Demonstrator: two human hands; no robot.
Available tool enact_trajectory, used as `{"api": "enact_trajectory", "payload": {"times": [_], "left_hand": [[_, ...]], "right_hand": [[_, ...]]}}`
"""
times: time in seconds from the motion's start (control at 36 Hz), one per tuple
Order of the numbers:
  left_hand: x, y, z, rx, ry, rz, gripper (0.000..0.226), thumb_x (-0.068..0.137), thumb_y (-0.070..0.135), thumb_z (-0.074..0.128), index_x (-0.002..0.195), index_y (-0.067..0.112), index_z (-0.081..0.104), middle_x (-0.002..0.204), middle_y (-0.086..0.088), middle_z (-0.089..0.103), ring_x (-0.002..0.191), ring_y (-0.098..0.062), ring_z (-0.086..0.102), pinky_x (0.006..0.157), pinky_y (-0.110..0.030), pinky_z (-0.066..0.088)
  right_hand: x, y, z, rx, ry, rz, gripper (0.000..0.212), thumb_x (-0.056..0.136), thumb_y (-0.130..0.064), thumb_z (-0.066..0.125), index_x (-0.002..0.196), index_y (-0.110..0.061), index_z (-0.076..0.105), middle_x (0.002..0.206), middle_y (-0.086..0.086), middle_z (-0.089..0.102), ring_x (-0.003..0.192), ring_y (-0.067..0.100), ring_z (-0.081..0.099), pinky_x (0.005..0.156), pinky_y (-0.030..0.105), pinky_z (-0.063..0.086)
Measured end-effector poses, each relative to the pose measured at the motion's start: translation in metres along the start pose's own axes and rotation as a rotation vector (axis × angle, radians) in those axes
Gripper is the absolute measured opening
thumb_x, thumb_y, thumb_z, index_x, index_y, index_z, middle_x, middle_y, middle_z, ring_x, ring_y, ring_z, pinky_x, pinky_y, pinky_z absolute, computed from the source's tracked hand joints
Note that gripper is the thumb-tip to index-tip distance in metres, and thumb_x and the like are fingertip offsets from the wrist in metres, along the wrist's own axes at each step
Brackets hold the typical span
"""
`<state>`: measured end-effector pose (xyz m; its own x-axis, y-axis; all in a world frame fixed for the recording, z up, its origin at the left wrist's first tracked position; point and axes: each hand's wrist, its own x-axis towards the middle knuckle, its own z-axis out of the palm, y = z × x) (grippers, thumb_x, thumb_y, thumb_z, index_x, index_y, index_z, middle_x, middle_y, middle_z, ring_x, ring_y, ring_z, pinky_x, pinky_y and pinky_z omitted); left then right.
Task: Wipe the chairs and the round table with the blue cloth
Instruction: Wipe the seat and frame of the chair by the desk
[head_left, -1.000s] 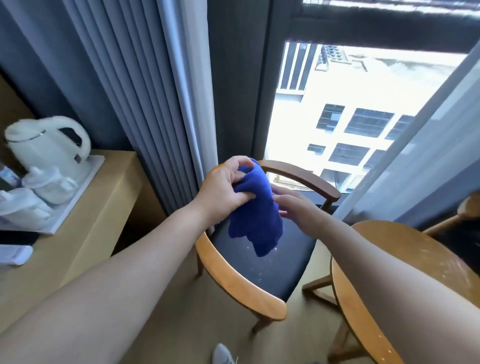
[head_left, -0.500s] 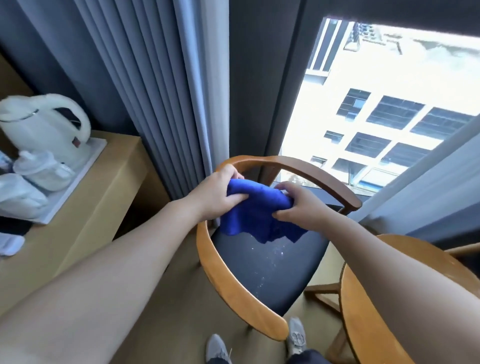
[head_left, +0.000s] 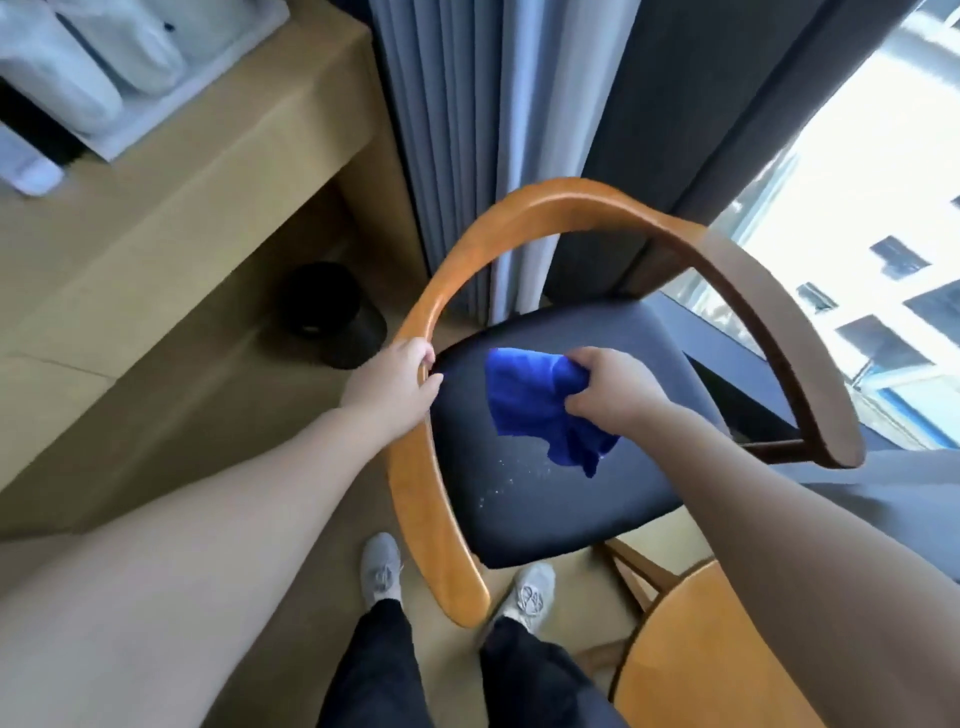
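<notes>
Half a second ago both hands held the blue cloth (head_left: 530, 405) up over the chair (head_left: 571, 200). Now the left hand (head_left: 392, 382) has let go of it and grips the chair's curved wooden rail on the left side, its fingers (head_left: 423, 358) wrapped round the wood. The right hand (head_left: 610, 395) alone keeps the cloth, its fingers (head_left: 584, 358) curled and pinching a bunch of the fabric. The rest fans out to the left and hangs down below the hand.

The cloth now lies low over the middle of the dark seat (head_left: 545, 519), nearer the back edge than the front. Whether it already touches the seat cannot be told. Pale specks (head_left: 511, 480) dot the seat just in front of the cloth, towards the front edge.

By my reading, the left hand steadies the chair and wiping of the seat is about to start. The round table (head_left: 691, 649) at the lower right is not yet touched.
</notes>
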<state>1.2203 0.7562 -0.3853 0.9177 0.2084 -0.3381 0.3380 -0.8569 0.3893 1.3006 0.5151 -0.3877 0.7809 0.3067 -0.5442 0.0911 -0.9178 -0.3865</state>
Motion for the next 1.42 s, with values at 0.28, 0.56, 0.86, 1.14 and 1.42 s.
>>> {"api": "enact_trajectory", "payload": {"times": [0.28, 0.56, 0.86, 1.14, 1.42], "left_hand": [[0.043, -0.042, 0.076, 0.154, 0.019, -0.012, 0.054, 0.102, 0.028, 0.031, 0.151, 0.015, 0.012, 0.160, 0.000, 0.004, 0.147, -0.016, 0.002, 0.116, -0.029, 0.004], [0.056, -0.064, 0.109, 0.110, 0.151, 0.029, 0.055, 0.096, 0.026, 0.022, 0.150, 0.015, 0.021, 0.159, 0.000, 0.014, 0.146, -0.014, 0.006, 0.115, -0.028, 0.004], [0.060, -0.070, 0.110, 0.029, 0.176, 0.052, 0.059, 0.089, 0.023, 0.023, 0.145, 0.011, 0.035, 0.155, -0.003, 0.027, 0.144, -0.016, 0.019, 0.113, -0.030, 0.017], [0.061, -0.071, 0.111, 0.034, 0.172, 0.050, 0.060, 0.088, 0.023, 0.026, 0.146, 0.011, 0.034, 0.155, -0.002, 0.027, 0.144, -0.015, 0.018, 0.112, -0.032, 0.019], [0.060, -0.077, 0.116, -0.001, 0.230, 0.083, 0.055, 0.091, 0.020, 0.027, 0.145, 0.013, 0.035, 0.154, 0.000, 0.028, 0.144, -0.012, 0.018, 0.110, -0.038, 0.035]], "right_hand": [[0.085, 0.035, 0.047, -0.087, -0.002, 0.131, 0.020, 0.071, -0.012, 0.056, 0.090, -0.018, 0.058, 0.081, 0.003, 0.061, 0.074, 0.030, 0.060, 0.060, 0.027, 0.041], [0.163, 0.007, 0.075, -0.466, 0.143, 0.068, 0.043, 0.083, -0.006, 0.056, 0.125, -0.009, 0.047, 0.115, 0.014, 0.061, 0.099, 0.034, 0.062, 0.067, 0.031, 0.038], [0.172, -0.001, 0.177, -0.195, -0.167, -0.004, 0.054, 0.090, -0.042, 0.059, 0.135, -0.014, 0.046, 0.127, 0.015, 0.045, 0.114, 0.037, 0.050, 0.088, 0.040, 0.046], [0.208, 0.028, 0.172, -0.567, -0.063, -0.324, 0.116, 0.066, -0.084, 0.050, 0.156, -0.026, 0.006, 0.162, 0.015, -0.003, 0.146, 0.045, -0.003, 0.111, 0.066, 0.006], [0.212, 0.029, 0.218, -0.234, 0.095, -0.179, 0.099, 0.074, -0.062, 0.054, 0.154, -0.017, 0.019, 0.161, 0.018, 0.004, 0.144, 0.050, -0.004, 0.113, 0.064, 0.013]]}}
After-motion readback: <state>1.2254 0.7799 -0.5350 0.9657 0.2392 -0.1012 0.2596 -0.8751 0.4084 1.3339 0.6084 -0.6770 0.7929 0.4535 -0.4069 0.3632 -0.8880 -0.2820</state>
